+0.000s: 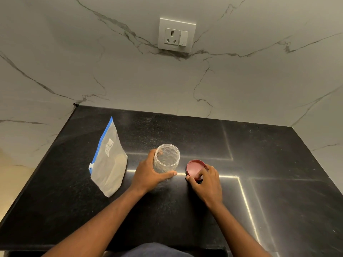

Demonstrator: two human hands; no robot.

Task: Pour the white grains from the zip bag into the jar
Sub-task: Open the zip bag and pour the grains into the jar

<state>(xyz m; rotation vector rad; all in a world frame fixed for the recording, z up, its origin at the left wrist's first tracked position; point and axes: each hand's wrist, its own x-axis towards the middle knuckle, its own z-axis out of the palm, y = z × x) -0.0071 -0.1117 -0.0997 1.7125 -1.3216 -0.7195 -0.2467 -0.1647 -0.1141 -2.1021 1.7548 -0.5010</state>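
A clear plastic jar (167, 157) stands upright and open on the black counter, with nothing visible inside. My left hand (148, 175) wraps around its left side and base. Just right of it lies the red lid (194, 167), inner face up, and my right hand (206, 180) holds its near edge on the counter. The zip bag (109, 164) with a blue seal strip and a white slider stands to the left of the jar, holding white grains in its lower part. It is apart from both hands.
The black stone counter (259, 164) ends at a marble wall behind and on both sides. A white socket with a switch (176, 35) is on the back wall. The counter's near edge runs just in front of my body.
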